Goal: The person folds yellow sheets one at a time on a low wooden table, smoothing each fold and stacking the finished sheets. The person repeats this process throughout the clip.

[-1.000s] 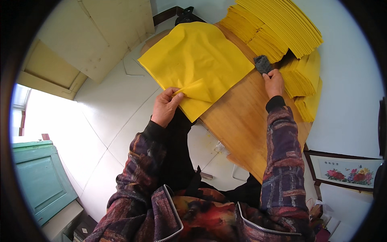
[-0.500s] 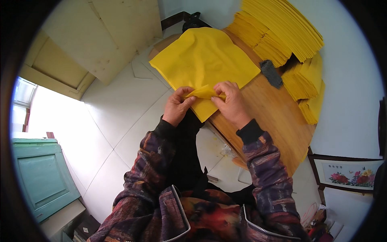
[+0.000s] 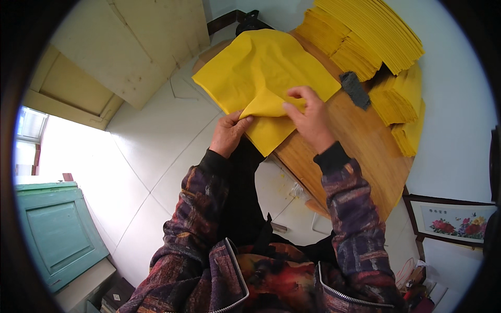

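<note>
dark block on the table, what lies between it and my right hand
In the head view, only bare wooden table and a corner of the yellow sheet lie between the dark block and right hand.

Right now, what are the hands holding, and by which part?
Both hold the yellow sheet by its folded-over near edge: left hand pinches the fold's corner, right hand presses and grips the raised flap.

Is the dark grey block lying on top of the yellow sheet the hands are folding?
No, the dark grey block lies on the wooden table beside the yellow sheet.
</note>
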